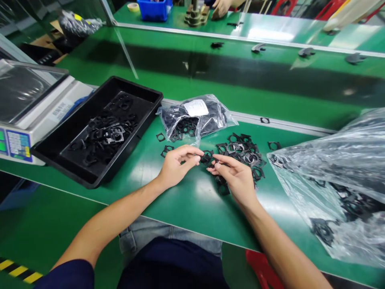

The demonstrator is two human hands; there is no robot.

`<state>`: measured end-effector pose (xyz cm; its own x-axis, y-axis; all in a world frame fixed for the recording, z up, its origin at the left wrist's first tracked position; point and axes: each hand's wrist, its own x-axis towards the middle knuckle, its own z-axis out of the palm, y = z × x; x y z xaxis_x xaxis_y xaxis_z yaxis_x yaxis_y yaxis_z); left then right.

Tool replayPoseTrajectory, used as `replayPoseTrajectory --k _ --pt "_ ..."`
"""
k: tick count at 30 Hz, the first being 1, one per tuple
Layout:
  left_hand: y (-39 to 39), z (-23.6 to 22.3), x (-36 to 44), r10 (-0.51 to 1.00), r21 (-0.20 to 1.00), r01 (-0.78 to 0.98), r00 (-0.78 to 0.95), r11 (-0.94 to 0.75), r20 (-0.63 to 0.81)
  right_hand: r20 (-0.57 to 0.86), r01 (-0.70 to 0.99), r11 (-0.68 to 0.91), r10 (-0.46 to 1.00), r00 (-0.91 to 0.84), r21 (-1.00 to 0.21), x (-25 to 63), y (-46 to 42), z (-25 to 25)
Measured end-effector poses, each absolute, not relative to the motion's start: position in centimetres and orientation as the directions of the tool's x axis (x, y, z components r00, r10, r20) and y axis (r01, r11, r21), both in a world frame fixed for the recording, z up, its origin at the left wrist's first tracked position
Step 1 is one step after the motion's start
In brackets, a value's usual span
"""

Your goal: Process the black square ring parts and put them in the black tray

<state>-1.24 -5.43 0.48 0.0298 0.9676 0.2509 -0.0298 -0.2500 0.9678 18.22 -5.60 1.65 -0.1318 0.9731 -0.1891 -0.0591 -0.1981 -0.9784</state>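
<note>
Between my two hands is a small black plastic part with a round opening, held above the green table. My left hand pinches its left side between thumb and fingers. On the other side, the fingertips of my right hand close on its right edge. A loose pile of similar black ring-shaped parts lies just behind and beside my right hand. Left of the pile, a clear plastic bag with a white label is full of black parts. A few single parts lie near my left hand.
A black tray with black parts stands at the left, beside a weighing scale. At the right lies a large clear bag of parts. A metal rail crosses behind. Across the table, another person's hand is near a blue bin.
</note>
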Motion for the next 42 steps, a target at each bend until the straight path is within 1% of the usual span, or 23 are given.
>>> replayPoseTrajectory --k 3,12,21,27,31,37,39,42 --pt "-5.6 0.4 -1.1 0.937 0.935 0.072 0.067 -0.348 0.344 -0.184 -0.048 -0.192 0.974 -0.131 -0.980 18.1 -5.7 1.5" --pt "-6.1 0.0 -0.7 0.923 0.900 0.215 0.030 -0.380 0.383 -0.146 -0.071 -0.167 0.959 -0.241 -0.983 18.0 -6.4 1.7" --pt "-6.1 -0.3 -0.6 0.942 0.926 0.174 0.025 -0.334 0.335 -0.134 -0.078 -0.158 0.957 -0.256 -0.984 17.9 -6.5 2.0" --pt "-5.8 -0.5 -0.7 0.972 0.974 -0.002 0.066 -0.226 0.226 -0.167 -0.107 -0.197 0.956 -0.240 -0.975 17.9 -6.3 2.1" --pt "-5.8 -0.4 -0.5 0.979 0.980 0.028 0.038 -0.199 0.198 -0.152 -0.092 -0.181 0.953 -0.263 -0.979 18.0 -6.4 2.1" --pt "-6.1 -0.4 -0.4 0.969 0.964 0.094 0.002 -0.248 0.249 -0.129 -0.106 -0.165 0.949 -0.287 -0.981 17.9 -6.6 2.1" --pt "-6.2 -0.3 -0.4 0.958 0.952 0.118 -0.008 -0.282 0.285 -0.124 -0.110 -0.162 0.949 -0.289 -0.981 17.9 -6.6 2.1" --pt "-6.4 -0.2 -0.3 0.932 0.918 0.176 -0.008 -0.356 0.363 -0.109 -0.066 -0.133 0.952 -0.287 -0.989 17.9 -6.7 2.0"
